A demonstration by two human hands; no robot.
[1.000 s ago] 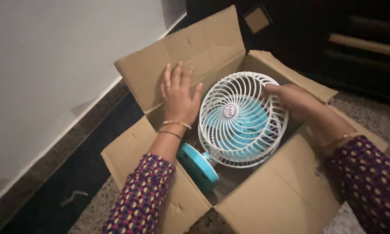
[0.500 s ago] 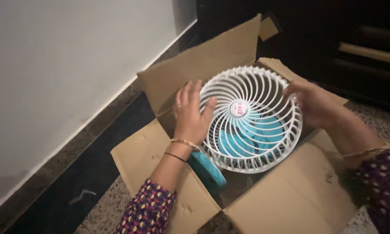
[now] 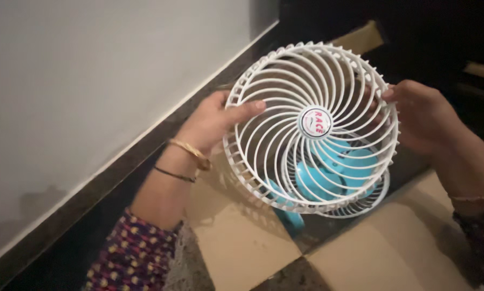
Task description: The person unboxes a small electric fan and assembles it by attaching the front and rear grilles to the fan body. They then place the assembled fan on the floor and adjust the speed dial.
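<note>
A round white fan grille (image 3: 314,122) with spiral wires and a small centre cap is held up, tilted toward me, above an open cardboard box (image 3: 242,242). My left hand (image 3: 209,121) grips its left rim with the thumb across the wires. My right hand (image 3: 428,116) grips its right rim. Behind and below the grille, the fan's blue blades (image 3: 328,172) and the white rear cage (image 3: 360,205) sit in the box. Part of the fan's blue base (image 3: 290,218) shows under the grille's lower edge.
A pale wall (image 3: 91,81) with a dark skirting strip (image 3: 118,172) runs along the left. Dark furniture (image 3: 457,43) stands behind the box at the upper right. The box's flaps (image 3: 393,253) lie spread open on a speckled stone floor.
Both hands moved onto the white grille's rim and raised it up and toward me, away from the blue blades. The view has shifted closer, so less of the box shows.
</note>
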